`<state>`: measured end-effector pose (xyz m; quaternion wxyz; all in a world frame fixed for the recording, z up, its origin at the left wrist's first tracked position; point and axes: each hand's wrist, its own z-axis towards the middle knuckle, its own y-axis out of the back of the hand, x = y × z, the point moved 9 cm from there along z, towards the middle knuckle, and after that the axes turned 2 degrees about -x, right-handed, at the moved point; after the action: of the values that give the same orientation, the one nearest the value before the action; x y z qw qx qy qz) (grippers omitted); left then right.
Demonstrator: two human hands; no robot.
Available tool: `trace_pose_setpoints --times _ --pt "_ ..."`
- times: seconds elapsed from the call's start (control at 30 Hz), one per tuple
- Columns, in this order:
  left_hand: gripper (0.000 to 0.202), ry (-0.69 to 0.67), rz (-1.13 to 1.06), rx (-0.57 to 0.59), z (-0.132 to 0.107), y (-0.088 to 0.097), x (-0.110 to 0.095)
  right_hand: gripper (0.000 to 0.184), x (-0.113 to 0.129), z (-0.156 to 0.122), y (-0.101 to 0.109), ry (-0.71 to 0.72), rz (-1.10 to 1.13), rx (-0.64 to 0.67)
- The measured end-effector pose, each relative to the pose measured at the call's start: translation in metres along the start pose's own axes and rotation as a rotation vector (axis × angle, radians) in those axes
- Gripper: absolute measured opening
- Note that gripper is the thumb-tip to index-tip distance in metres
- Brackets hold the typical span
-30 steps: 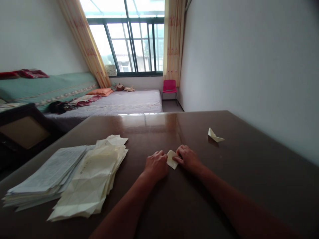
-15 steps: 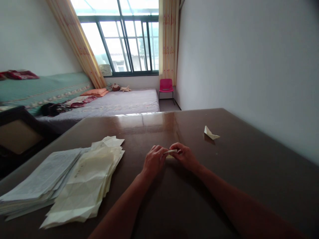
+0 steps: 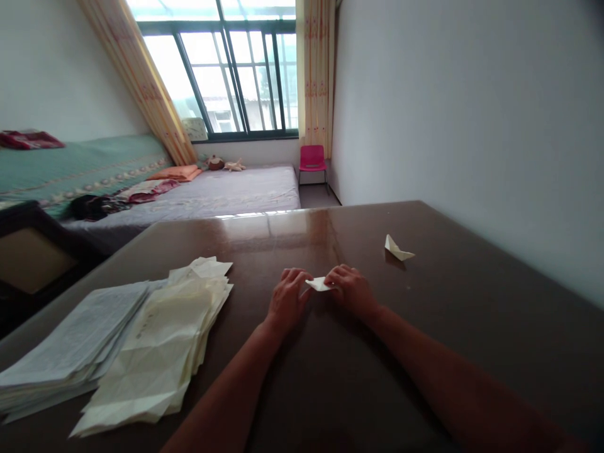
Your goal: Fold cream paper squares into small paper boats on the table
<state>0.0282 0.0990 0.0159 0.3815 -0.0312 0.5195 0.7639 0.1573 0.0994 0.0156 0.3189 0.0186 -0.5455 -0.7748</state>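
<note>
Between my two hands is a small folded piece of cream paper (image 3: 319, 284), its pale face showing and its ends partly hidden by my fingers. My left hand (image 3: 289, 294) pinches its left end between thumb and fingers. On the other end, my right hand (image 3: 352, 289) is closed with its fingertips on the paper. Both hands are low over the brown glossy table (image 3: 340, 390). Farther off to the right, a folded paper boat (image 3: 399, 249) rests on the tabletop.
A stack of creased cream sheets (image 3: 160, 340) lies on the left of the table, overlapping a pile of printed grey-white papers (image 3: 80, 333). A dark-framed chair (image 3: 38, 258) stands at the left edge. Beyond are a bed (image 3: 264, 185), a pink chair (image 3: 312, 158) and a white wall (image 3: 453, 113).
The folded paper has turned from a thin edge-on strip to a flatter, wider face. My hands have shifted slightly around it. The whole view has moved a little.
</note>
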Motion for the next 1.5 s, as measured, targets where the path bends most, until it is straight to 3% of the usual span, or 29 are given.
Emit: trace_pose_setpoints --times 0.13,0.3,0.4,0.53,0.77,0.97,1.2,1.5 --pt "0.014 -0.092 0.039 0.219 -0.004 -0.017 -0.008 0.013 0.004 -0.003 -0.007 0.074 -0.147 0.193" --pt "0.017 -0.166 0.041 0.286 -0.007 -0.022 -0.018 0.018 0.007 -0.013 0.002 0.155 -0.154 0.236" --pt "0.023 -0.154 0.064 0.289 -0.007 -0.024 -0.019 0.021 -0.001 -0.015 -0.001 0.144 -0.053 0.259" --pt "0.026 0.015 0.071 0.205 -0.002 -0.024 -0.001 0.026 -0.025 -0.009 -0.016 -0.016 0.122 0.249" --pt "0.027 0.146 0.139 0.185 0.004 -0.034 0.014 0.021 -0.038 -0.008 -0.025 -0.250 -0.058 0.201" --pt "0.026 0.118 0.254 0.191 0.003 -0.035 0.012 0.018 -0.031 -0.008 -0.022 -0.215 -0.042 0.164" --pt "0.023 -0.178 0.133 0.267 -0.001 -0.038 -0.019 0.023 -0.024 -0.006 -0.020 -0.173 -0.088 0.197" --pt "0.030 -0.113 0.382 0.410 -0.010 -0.044 -0.033 0.037 0.002 -0.027 -0.012 -0.005 -0.399 0.364"
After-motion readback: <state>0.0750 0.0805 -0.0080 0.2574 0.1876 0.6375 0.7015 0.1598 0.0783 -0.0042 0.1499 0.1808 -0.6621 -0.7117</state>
